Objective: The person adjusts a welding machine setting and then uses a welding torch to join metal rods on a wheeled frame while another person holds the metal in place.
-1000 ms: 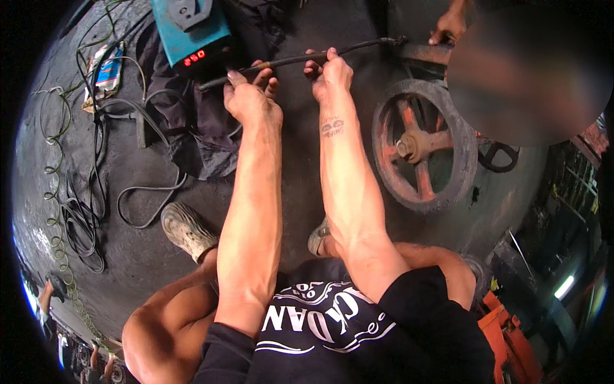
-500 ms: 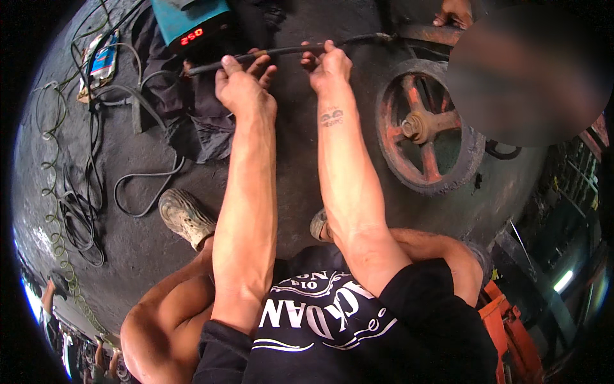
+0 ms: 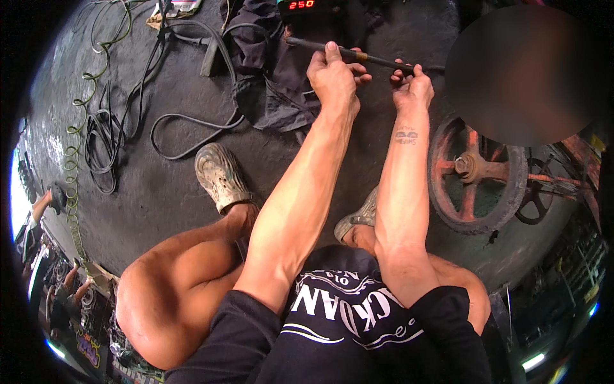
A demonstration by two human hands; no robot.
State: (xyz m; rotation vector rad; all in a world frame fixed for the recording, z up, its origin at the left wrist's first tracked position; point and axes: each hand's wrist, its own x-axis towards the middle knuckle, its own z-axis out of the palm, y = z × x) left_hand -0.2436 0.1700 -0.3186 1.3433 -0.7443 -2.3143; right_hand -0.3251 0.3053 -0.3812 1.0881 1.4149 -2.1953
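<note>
A thick black cable (image 3: 382,62) with a brass-coloured band runs between my two hands, sloping slightly down to the right. My left hand (image 3: 336,80) grips it left of the band, thumb on top and fingers curled beneath. To the right, my right hand (image 3: 414,89) pinches the same cable between thumb and fingers. Frayed, copper-coloured strands (image 3: 287,34) show at the cable's left end. Its right end passes toward a blurred patch that hides it. Both hands are in front of me, above the dark floor.
At the top stands a device with a red lit display (image 3: 300,5). Dark cloth (image 3: 278,96) lies left of my hands, beside looped black cables (image 3: 102,144) and a coiled green cord (image 3: 72,153). A rusty red spoked wheel (image 3: 470,168) stands at right. My clogs (image 3: 220,176) are below.
The view has shifted, so my hands and the wheel sit further right in it. The cable now slopes down rightward instead of up. Both hands keep hold of it.
</note>
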